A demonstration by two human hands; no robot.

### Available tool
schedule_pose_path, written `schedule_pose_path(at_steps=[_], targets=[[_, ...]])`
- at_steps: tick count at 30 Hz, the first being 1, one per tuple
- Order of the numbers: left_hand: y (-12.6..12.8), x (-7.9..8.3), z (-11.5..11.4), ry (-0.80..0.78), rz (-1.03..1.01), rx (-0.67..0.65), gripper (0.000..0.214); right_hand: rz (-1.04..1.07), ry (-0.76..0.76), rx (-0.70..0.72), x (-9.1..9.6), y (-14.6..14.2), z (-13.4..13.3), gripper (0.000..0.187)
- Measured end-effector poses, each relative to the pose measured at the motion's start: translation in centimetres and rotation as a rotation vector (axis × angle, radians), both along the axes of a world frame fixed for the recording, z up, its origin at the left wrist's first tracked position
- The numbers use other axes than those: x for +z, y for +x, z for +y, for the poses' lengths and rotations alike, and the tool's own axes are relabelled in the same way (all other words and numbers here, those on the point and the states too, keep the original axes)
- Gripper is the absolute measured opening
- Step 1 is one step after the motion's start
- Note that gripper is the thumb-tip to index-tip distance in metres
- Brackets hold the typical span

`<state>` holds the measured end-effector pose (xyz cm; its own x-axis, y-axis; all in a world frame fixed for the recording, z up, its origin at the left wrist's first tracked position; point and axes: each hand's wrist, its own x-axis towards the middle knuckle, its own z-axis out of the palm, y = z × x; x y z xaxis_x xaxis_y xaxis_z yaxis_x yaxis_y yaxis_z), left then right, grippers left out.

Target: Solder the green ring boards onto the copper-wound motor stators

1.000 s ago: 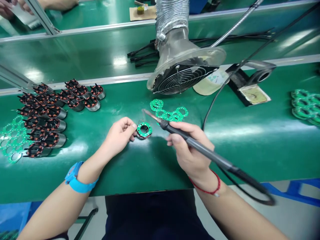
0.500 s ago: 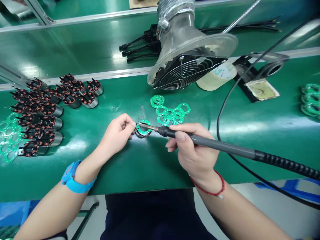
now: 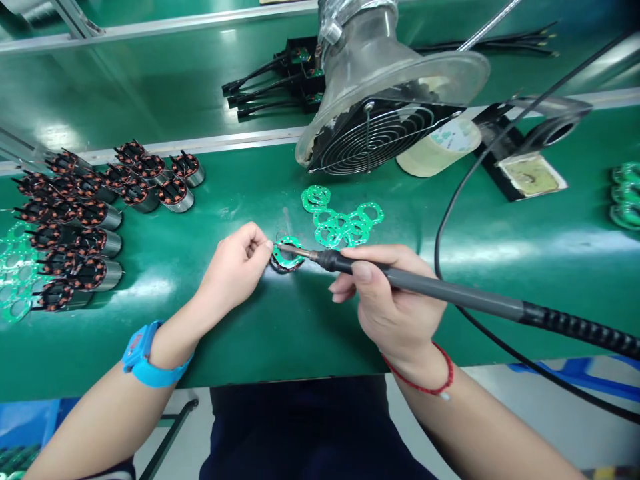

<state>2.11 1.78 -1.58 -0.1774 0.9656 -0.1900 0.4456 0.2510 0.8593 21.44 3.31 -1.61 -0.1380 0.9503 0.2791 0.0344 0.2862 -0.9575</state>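
My right hand (image 3: 395, 297) is wrapped round the dark handle of a soldering iron (image 3: 450, 290). The iron's metal tip lies over the left part of a green ring-shaped circuit board (image 3: 289, 261), which sits on top of a motor stator (image 3: 287, 269) on the bench. At the left edge of that board, my left hand (image 3: 240, 263) is closed in a pinch; what is between the fingertips is too small to make out. A thin wire loop sticks up behind the board. Most of the stator is hidden under the board.
Several wound stators (image 3: 95, 270) stand at the left beside more ring boards (image 3: 17, 253). Loose green ring boards (image 3: 345, 227) lie behind the iron. A fume extractor hood (image 3: 385, 100) hangs above, near an iron stand with a sponge (image 3: 533, 175). The iron's black cable (image 3: 443, 220) loops at the right.
The camera view has shifted slightly. Both hands keep nearly the same pose, with the iron's tip still at the left part of the ring board.
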Motion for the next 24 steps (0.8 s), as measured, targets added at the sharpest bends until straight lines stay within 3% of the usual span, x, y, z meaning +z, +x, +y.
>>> schedule_pose_path(at_steps=[8, 12, 15, 19, 24], targets=[[0.1, 0.2, 0.0, 0.017, 0.037, 0.002, 0.015, -0.039, 0.155, -0.081, -0.3, 0.1, 0.0, 0.018], [0.3, 0.4, 0.2, 0.031, 0.058, -0.006, 0.017, -0.128, 0.136, 0.055, -0.7, -0.3, 0.2, 0.034], [0.3, 0.4, 0.2, 0.025, 0.060, -0.006, 0.016, -0.290, 0.183, 0.132, -0.9, -0.6, 0.4, 0.035], [0.4, 0.3, 0.2, 0.022, 0.049, -0.001, 0.016, -0.461, 0.296, 0.154, -0.7, -0.7, 0.6, 0.035], [-0.1, -0.1, 0.2, 0.012, -0.043, -0.027, 0.014, -0.508, 0.304, 0.137, -0.6, -1.0, 0.5, 0.040]])
